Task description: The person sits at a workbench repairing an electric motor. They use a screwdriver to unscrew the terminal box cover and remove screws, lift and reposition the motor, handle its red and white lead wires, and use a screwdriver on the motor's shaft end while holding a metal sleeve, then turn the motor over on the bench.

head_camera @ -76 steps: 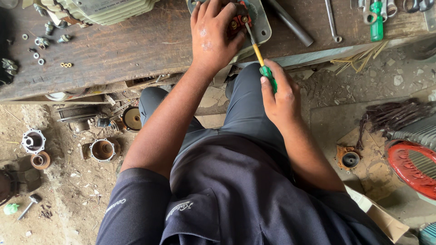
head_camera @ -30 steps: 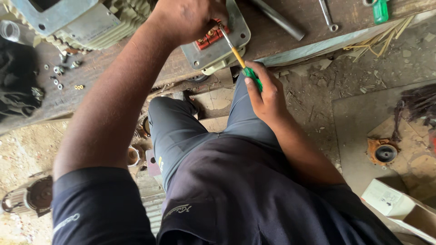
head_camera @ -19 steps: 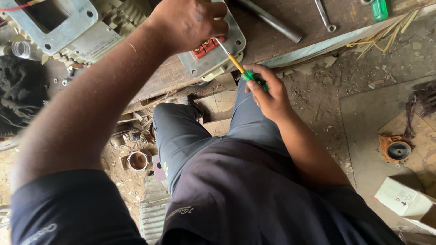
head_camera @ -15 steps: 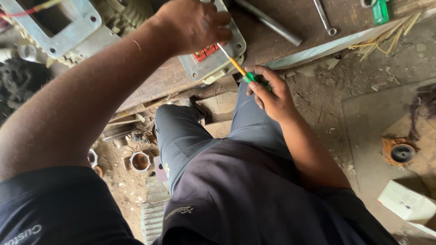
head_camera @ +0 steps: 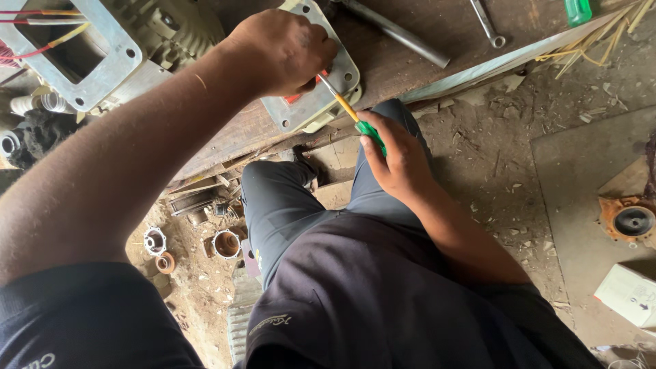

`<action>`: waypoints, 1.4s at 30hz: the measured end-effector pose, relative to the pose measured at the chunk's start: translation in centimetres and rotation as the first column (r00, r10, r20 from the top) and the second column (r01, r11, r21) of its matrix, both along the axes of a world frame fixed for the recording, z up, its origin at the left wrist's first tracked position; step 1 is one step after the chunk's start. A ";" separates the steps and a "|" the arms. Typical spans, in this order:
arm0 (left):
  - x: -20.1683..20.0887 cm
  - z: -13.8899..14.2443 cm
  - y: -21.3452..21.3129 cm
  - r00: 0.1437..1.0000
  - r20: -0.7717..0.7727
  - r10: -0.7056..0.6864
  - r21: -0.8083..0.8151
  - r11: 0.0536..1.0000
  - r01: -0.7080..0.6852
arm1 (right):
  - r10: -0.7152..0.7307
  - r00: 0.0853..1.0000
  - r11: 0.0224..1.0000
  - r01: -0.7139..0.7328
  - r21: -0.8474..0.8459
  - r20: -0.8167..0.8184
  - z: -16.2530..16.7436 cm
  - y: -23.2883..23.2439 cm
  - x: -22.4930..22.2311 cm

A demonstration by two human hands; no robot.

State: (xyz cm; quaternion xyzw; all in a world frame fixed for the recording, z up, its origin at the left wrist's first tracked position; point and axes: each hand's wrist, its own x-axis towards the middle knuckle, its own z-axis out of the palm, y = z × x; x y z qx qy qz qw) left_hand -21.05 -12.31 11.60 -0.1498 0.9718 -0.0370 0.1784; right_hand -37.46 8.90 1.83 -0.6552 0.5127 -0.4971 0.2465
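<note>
- Nearest is the person's dark shirt and grey trousers [head_camera: 294, 205], filling the lower middle of the view.
- The right hand [head_camera: 396, 160] sits just above the knee, its fingers wrapped tight around the green handle of a screwdriver [head_camera: 352, 116].
- The screwdriver's yellow shaft slants up and left, with its tip at a grey metal cover plate [head_camera: 318, 96] that lies on the near edge of the wooden tabletop [head_camera: 410, 68].
- The left hand [head_camera: 287, 51] rests on that plate, fingers curled down and pressing on it beside the screwdriver tip; red parts show under the fingers, though what exactly they pinch cannot be told.
- To the far left stands an electric motor housing [head_camera: 102, 48] with an open square terminal box and coloured wires.
- Farther right on the tabletop lie a steel rod [head_camera: 400, 31] and a spanner [head_camera: 486, 24].
- On the dirt floor to the left lie round bearing caps [head_camera: 225, 244]; to the right, an orange flange [head_camera: 632, 220] and a white carton [head_camera: 632, 295].
</note>
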 end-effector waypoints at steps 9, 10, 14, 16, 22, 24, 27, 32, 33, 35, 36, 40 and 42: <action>6.4 1.1 1.7 0.706 -0.568 0.423 0.358 0.900 -0.250 | -0.004 1.000 1.000 0.004 0.018 0.014 -1.1 0.3 0.2; 9.0 0.7 2.9 0.634 -0.546 0.548 0.380 0.836 -0.396 | 0.004 1.000 1.000 -0.004 0.013 0.009 -1.3 0.3 0.4; 22.8 -4.7 10.3 -0.063 -0.532 0.845 0.746 0.431 -0.508 | 0.009 0.999 1.000 -0.009 0.020 -0.031 -1.8 0.8 1.4; 30.5 -8.7 13.5 -0.359 -0.478 0.802 0.797 0.224 -0.561 | 0.009 0.999 0.997 -0.005 0.074 -0.048 -2.1 1.2 2.1; 47.2 -17.4 15.5 -0.495 -0.600 0.628 0.574 -0.094 -0.814 | 0.069 0.998 0.983 -0.070 0.169 0.013 -2.7 1.7 4.9; 49.2 -18.9 14.1 -0.540 -0.612 0.577 0.601 -0.105 -0.793 | 0.054 0.998 0.974 -0.055 0.221 0.013 -2.4 1.9 5.8; 50.7 -19.3 11.5 -0.502 -0.670 0.547 0.611 0.022 -0.792 | 0.012 1.000 0.968 -0.015 0.249 0.014 -1.9 2.5 7.5; 50.8 -19.0 9.7 -0.522 -0.552 0.650 0.711 0.040 -0.702 | 0.055 0.998 0.984 -0.050 0.171 -0.025 -1.4 3.2 8.5; 50.7 -19.0 9.7 -0.531 -0.514 0.673 0.713 -0.009 -0.701 | 0.050 0.998 0.983 -0.044 0.179 -0.028 -1.5 3.3 8.5; 50.6 -19.3 9.9 -0.537 -0.463 0.705 0.710 -0.067 -0.701 | 0.052 0.998 0.983 -0.044 0.181 -0.041 -1.5 3.4 8.2; 50.8 -19.4 10.0 -0.534 -0.454 0.713 0.709 -0.073 -0.702 | 0.059 0.997 0.984 -0.049 0.171 -0.051 -1.5 3.5 8.0; 51.6 -19.4 10.5 -0.460 -0.523 0.718 0.695 0.048 -0.717 | 0.039 0.997 0.990 -0.028 0.141 -0.071 -1.3 3.6 7.7; 51.1 -19.2 11.6 -0.600 -0.529 0.600 0.809 0.144 -0.570 | 0.016 0.997 0.991 -0.005 0.135 -0.078 -1.0 3.6 7.8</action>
